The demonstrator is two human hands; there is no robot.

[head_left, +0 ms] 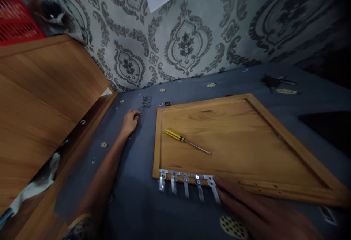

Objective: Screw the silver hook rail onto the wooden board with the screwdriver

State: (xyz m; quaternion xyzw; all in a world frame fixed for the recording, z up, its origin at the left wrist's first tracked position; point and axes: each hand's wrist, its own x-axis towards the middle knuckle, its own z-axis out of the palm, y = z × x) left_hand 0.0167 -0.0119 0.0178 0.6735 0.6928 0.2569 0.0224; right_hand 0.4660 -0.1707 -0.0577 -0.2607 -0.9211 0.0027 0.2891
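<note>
My left hand (129, 122) is stretched forward on the dark blue cloth. Its fingertips are pinched together beside a few tiny metal pieces, perhaps screws; what they hold, if anything, is too small to make out. Just beyond lie several metal hooks (146, 102). My right hand (257, 207), partly blurred, has its fingertips against the last metal hook (211, 183) on the near edge of a framed wooden panel (233, 134). Several similar hooks (185, 181) line that edge to its left, some with screw heads showing. A yellow-and-black screwdriver (175, 135) rests on the panel, tip toward the right.
A wooden cabinet or headboard (49, 90) stands along the left, with a red plastic basket (19, 17) on top. Patterned wallpaper (189, 46) rises behind. A black tool (276, 82) lies at the back right, and a dark flat object (329, 126) sits right of the panel.
</note>
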